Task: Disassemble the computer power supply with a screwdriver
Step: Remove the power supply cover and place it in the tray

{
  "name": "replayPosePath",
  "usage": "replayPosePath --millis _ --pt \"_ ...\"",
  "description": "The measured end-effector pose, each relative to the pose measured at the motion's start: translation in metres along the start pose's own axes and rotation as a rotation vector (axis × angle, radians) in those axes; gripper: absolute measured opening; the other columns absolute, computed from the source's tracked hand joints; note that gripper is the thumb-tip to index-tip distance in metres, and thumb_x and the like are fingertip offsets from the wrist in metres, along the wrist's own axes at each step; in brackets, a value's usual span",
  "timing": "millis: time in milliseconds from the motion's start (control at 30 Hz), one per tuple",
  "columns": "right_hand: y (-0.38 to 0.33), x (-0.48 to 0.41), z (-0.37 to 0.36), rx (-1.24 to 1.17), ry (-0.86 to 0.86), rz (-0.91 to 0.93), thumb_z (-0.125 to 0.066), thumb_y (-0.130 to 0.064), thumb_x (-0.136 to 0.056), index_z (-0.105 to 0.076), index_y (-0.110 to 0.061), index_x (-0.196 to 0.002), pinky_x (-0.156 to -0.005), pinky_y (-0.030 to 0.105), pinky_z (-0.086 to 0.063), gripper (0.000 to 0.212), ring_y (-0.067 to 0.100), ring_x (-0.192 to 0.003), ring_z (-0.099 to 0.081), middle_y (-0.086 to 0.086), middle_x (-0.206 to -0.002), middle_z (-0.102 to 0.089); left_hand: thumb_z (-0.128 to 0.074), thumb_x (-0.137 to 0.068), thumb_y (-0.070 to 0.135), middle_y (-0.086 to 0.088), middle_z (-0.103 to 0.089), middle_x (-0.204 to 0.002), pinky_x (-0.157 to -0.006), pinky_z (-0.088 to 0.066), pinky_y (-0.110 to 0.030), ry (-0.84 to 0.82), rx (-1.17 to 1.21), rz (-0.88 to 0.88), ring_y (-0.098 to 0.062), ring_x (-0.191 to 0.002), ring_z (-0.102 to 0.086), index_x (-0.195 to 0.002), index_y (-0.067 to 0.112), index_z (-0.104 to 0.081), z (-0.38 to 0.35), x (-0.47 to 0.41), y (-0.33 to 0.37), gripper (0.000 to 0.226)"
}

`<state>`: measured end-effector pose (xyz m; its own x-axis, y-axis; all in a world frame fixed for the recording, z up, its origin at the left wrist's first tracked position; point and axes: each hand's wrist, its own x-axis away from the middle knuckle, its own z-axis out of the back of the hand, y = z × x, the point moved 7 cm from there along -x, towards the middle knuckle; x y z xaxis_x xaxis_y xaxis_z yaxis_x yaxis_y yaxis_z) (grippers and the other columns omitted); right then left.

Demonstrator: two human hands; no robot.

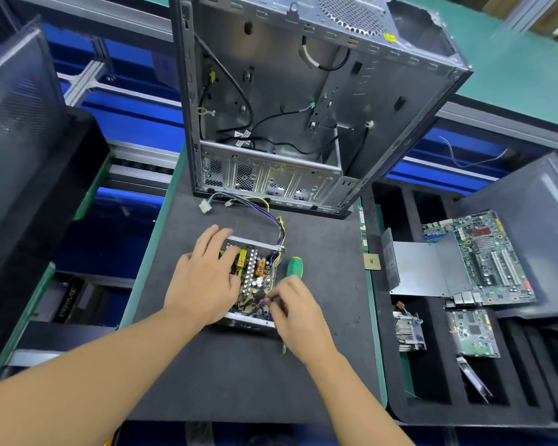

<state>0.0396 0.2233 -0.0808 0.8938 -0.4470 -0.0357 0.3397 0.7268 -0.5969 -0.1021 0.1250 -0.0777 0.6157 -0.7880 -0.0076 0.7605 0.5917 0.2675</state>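
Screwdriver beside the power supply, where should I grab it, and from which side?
Take the green handle from the right and above: the screwdriver lies flat on the mat, power supply close on its left, shaft under the right hand.

Bare table (239,387) lies open left of the power supply (255,278) and toward the near edge. The computer case (287,91) blocks the far side; a screwdriver (293,265) lies along the right.

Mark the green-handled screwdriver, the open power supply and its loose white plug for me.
Green-handled screwdriver (293,267): head view, on the handle's middle.
Open grey metal power supply (255,275): head view, on the exposed circuit board.
White plastic plug (204,206): head view, on the plug body.
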Motion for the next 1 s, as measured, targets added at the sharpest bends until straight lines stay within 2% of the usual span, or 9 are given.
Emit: replayPosePath --millis 233,300,400,533,600,700,800,900,1000 --pt "-0.037 -0.024 0.015 0.082 -0.049 0.146 -0.065 -0.026 -0.088 -0.047 -0.025 -0.081 -0.059 0.021 -0.035 0.020 0.005 -0.071 -0.037 -0.017 -0.072 -0.042 -0.049 -0.086 0.024 -0.001 -0.031 -0.156 -0.081 -0.052 -0.038 0.021 0.052 -0.020 -0.020 -0.150 -0.014 -0.125 0.018 -0.056 0.002 0.000 0.001 0.040" --pt "-0.031 -0.026 0.014 0.013 -0.060 0.066 -0.068 -0.029 -0.088 -0.051 -0.027 -0.081 -0.058 0.016 -0.035 0.018 0.004 -0.067 -0.041 -0.018 -0.066 -0.044 -0.049 -0.087 0.021 -0.001 -0.031 -0.156 -0.083 -0.054 -0.039 0.028 0.102 -0.035 -0.020 -0.150 -0.013 -0.127 0.016 -0.055 0.001 -0.001 0.000 0.040" --pt "-0.010 -0.017 0.005 -0.098 -0.076 -0.169 -0.069 -0.031 -0.089 -0.052 -0.027 -0.080 -0.063 0.030 -0.046 0.019 0.012 -0.062 -0.045 -0.013 -0.063 -0.048 -0.051 -0.088 0.013 -0.001 -0.027 -0.158 -0.098 -0.049 -0.038 0.071 0.246 -0.059 -0.019 -0.148 -0.016 -0.130 0.014 -0.053 0.005 0.002 -0.002 0.042" --pt "-0.008 -0.007 -0.005 -0.091 -0.116 -0.216 -0.063 -0.029 -0.093 -0.055 -0.022 -0.083 -0.064 0.036 -0.047 0.014 0.018 -0.065 -0.047 -0.009 -0.066 -0.051 -0.060 -0.086 0.016 0.004 -0.047 -0.123 -0.092 -0.044 -0.041 0.205 0.402 0.057 -0.020 -0.110 -0.048 -0.108 0.020 -0.056 0.017 0.007 -0.024 0.023" --pt "-0.017 -0.009 -0.014 -0.045 -0.231 -0.165 -0.056 -0.030 -0.096 -0.048 -0.025 -0.081 -0.061 0.035 -0.043 0.018 0.020 -0.066 -0.044 -0.010 -0.064 -0.049 -0.060 -0.085 0.029 0.013 -0.052 -0.098 -0.075 -0.046 -0.035 0.059 0.540 0.175 -0.009 -0.084 -0.055 -0.091 0.031 -0.052 0.014 0.006 -0.036 0.010" --pt "-0.026 -0.015 -0.017 -0.104 -0.311 -0.135 -0.056 -0.027 -0.094 -0.057 -0.028 -0.087 -0.063 0.029 -0.041 0.007 0.008 -0.063 -0.048 -0.014 -0.065 -0.054 -0.066 -0.081 0.048 0.013 -0.060 -0.079 -0.060 -0.043 -0.023 -0.282 0.466 0.084 -0.001 -0.063 -0.055 -0.076 0.031 -0.055 0.008 0.001 -0.043 0.021" --pt "-0.029 -0.019 -0.023 -0.246 -0.413 -0.183 -0.060 -0.024 -0.089 -0.061 -0.031 -0.092 -0.062 0.019 -0.043 0.008 0.004 -0.060 -0.047 -0.013 -0.072 -0.058 -0.078 -0.079 0.048 0.015 -0.069 -0.081 -0.070 -0.049 -0.017 -0.642 0.577 -0.032 -0.002 -0.071 -0.060 -0.083 0.030 -0.066 0.004 0.010 -0.048 0.022" --pt "-0.030 -0.019 -0.031 -0.378 -0.396 -0.255 -0.065 -0.022 -0.086 -0.061 -0.033 -0.085 -0.061 0.015 -0.042 0.012 0.003 -0.059 -0.045 -0.014 -0.070 -0.055 -0.083 -0.079 0.033 0.015 -0.071 -0.087 -0.077 -0.048 -0.017 -0.686 0.571 -0.065 0.000 -0.080 -0.062 -0.085 0.034 -0.071 0.004 0.012 -0.057 0.014" --pt "-0.026 -0.007 -0.036 -0.439 -0.169 -0.322 -0.063 -0.028 -0.086 -0.063 -0.034 -0.078 -0.071 0.024 -0.047 0.010 0.002 -0.067 -0.050 -0.014 -0.073 -0.061 -0.079 -0.083 0.029 0.021 -0.070 -0.080 -0.073 -0.045 -0.012 -0.650 0.566 -0.061 0.007 -0.074 -0.060 -0.081 0.040 -0.070 0.004 0.013 -0.058 0.014"
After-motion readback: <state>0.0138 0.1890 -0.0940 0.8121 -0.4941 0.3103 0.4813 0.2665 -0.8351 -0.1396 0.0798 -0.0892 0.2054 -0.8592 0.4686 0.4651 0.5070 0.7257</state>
